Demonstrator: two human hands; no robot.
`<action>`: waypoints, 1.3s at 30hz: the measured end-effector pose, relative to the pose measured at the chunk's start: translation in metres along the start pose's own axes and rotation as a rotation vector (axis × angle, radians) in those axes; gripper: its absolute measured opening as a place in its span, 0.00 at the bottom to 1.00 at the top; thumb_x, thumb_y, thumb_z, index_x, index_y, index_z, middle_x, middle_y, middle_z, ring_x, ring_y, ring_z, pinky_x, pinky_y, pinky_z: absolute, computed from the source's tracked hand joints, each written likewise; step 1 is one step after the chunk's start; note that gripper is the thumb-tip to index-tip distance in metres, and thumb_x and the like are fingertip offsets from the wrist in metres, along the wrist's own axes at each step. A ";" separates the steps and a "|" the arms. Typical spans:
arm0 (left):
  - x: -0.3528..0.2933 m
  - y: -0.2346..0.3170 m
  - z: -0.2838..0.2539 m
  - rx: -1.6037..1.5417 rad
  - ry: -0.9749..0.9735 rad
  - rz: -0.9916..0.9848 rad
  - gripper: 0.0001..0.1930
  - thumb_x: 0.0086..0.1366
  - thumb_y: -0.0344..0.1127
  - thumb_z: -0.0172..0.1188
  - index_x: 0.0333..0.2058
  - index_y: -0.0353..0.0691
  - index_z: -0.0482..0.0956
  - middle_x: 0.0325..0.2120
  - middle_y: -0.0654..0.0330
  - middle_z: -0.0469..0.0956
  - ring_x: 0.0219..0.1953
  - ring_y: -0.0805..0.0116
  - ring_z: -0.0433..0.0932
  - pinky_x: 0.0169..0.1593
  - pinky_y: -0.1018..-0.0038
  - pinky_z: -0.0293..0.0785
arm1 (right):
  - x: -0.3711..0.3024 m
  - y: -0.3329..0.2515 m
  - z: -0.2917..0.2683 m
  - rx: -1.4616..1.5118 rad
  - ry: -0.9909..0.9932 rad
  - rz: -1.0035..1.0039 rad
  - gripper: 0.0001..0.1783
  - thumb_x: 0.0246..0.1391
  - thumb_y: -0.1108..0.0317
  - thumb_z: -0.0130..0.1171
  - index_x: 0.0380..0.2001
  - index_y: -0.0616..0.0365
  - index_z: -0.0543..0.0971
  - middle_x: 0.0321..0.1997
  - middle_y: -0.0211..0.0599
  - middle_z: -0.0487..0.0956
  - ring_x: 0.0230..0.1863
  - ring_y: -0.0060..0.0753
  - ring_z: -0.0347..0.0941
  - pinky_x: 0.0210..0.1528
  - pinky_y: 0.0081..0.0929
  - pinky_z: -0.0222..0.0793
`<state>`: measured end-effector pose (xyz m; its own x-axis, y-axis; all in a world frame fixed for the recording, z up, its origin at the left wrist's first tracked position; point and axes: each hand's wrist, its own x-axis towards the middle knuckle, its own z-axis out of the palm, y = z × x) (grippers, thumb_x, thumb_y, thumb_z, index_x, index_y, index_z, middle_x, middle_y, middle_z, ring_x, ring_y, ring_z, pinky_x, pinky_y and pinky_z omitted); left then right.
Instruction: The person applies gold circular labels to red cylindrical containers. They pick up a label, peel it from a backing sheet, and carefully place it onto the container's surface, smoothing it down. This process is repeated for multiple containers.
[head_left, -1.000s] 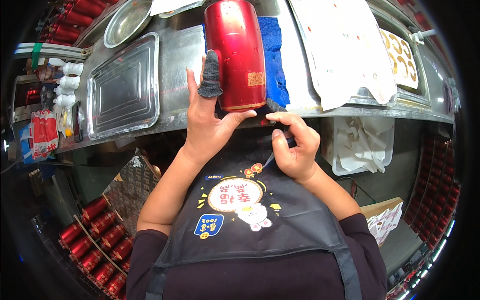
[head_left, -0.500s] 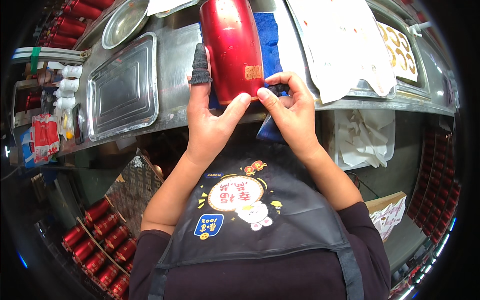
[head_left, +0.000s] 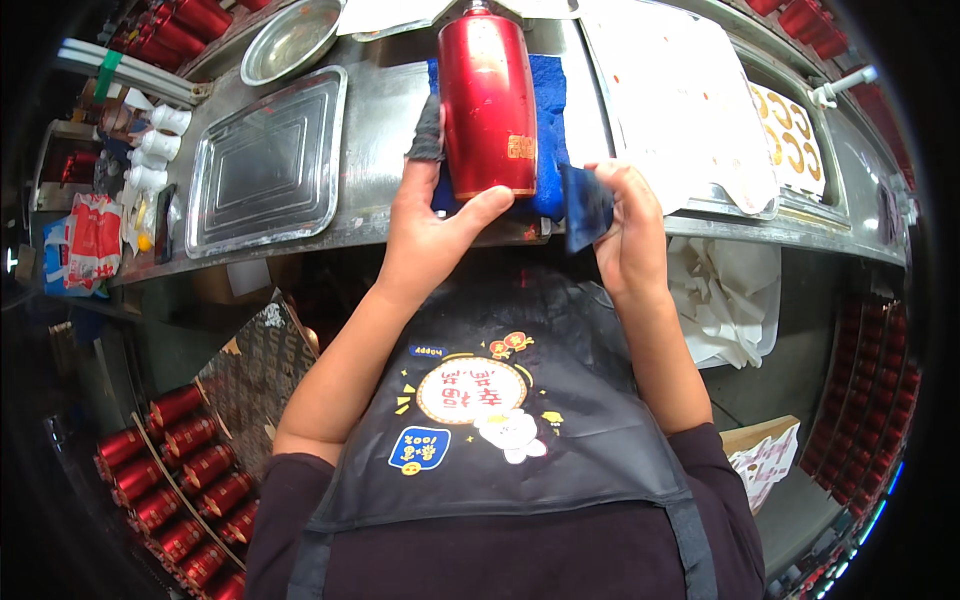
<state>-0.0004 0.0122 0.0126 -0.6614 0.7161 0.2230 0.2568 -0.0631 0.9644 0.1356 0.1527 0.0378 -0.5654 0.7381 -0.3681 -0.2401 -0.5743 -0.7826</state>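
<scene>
A glossy red bottle [head_left: 487, 90] with a gold square seal [head_left: 521, 147] near its base lies on a blue cloth [head_left: 550, 120], its neck pointing away from me. My left hand [head_left: 425, 225] is closed around the bottle's left side, thumb across the base end; a black finger sleeve [head_left: 427, 130] covers one finger. Just right of the bottle and apart from it, my right hand [head_left: 637, 230] grips a flat dark-blue scraper [head_left: 588, 212] between thumb and fingers. The scraper is somewhat blurred.
A metal tray [head_left: 270, 165] and a round bowl [head_left: 290, 42] occupy the bench's left. White sheets [head_left: 680, 110] and a card of gold crescent stickers [head_left: 795, 145] lie right. Below the bench are a bin of waste paper [head_left: 725, 300] and stacked red bottles [head_left: 190, 470].
My right hand has left the bottle's base and moved right, bringing the scraper up beside the cloth. The bottle sits a little farther away in view, still in my left hand.
</scene>
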 end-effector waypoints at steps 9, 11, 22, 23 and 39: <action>-0.024 -0.009 -0.014 0.043 -0.046 -0.008 0.37 0.66 0.26 0.59 0.70 0.29 0.54 0.72 0.48 0.54 0.75 0.58 0.51 0.75 0.63 0.45 | -0.018 0.035 0.004 -0.719 -0.132 -0.569 0.12 0.56 0.77 0.63 0.43 0.62 0.76 0.38 0.29 0.77 0.38 0.14 0.72 0.42 0.14 0.70; -0.026 -0.011 -0.015 0.160 -0.032 0.059 0.35 0.66 0.28 0.61 0.69 0.30 0.59 0.71 0.47 0.58 0.74 0.58 0.54 0.75 0.62 0.43 | -0.012 0.034 -0.005 -0.728 0.024 -0.396 0.13 0.56 0.77 0.64 0.44 0.62 0.76 0.39 0.29 0.78 0.37 0.14 0.72 0.42 0.15 0.71; -0.032 0.003 -0.012 0.844 -0.034 0.420 0.17 0.56 0.35 0.69 0.45 0.39 0.86 0.64 0.47 0.70 0.64 0.44 0.71 0.69 0.38 0.45 | -0.018 0.024 -0.018 -0.860 -0.248 -1.076 0.19 0.39 0.85 0.68 0.37 0.55 0.85 0.31 0.35 0.82 0.31 0.38 0.76 0.34 0.30 0.70; -0.028 0.005 -0.014 0.908 -0.045 0.445 0.16 0.54 0.35 0.70 0.44 0.44 0.87 0.64 0.49 0.70 0.62 0.42 0.72 0.68 0.36 0.46 | -0.017 0.024 -0.022 -0.910 -0.242 -1.019 0.18 0.41 0.85 0.68 0.38 0.56 0.85 0.32 0.36 0.83 0.32 0.37 0.77 0.35 0.29 0.70; -0.026 0.018 -0.049 0.600 0.114 0.356 0.15 0.55 0.18 0.56 0.41 0.29 0.84 0.55 0.45 0.79 0.60 0.53 0.76 0.66 0.55 0.63 | -0.029 0.002 -0.004 -0.803 -0.586 -1.012 0.15 0.41 0.84 0.71 0.34 0.57 0.84 0.36 0.34 0.83 0.36 0.30 0.79 0.45 0.30 0.73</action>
<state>-0.0132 -0.0420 0.0313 -0.5265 0.6439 0.5552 0.7935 0.1377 0.5928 0.1546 0.1317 0.0447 -0.7102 0.3376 0.6178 -0.3377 0.6067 -0.7196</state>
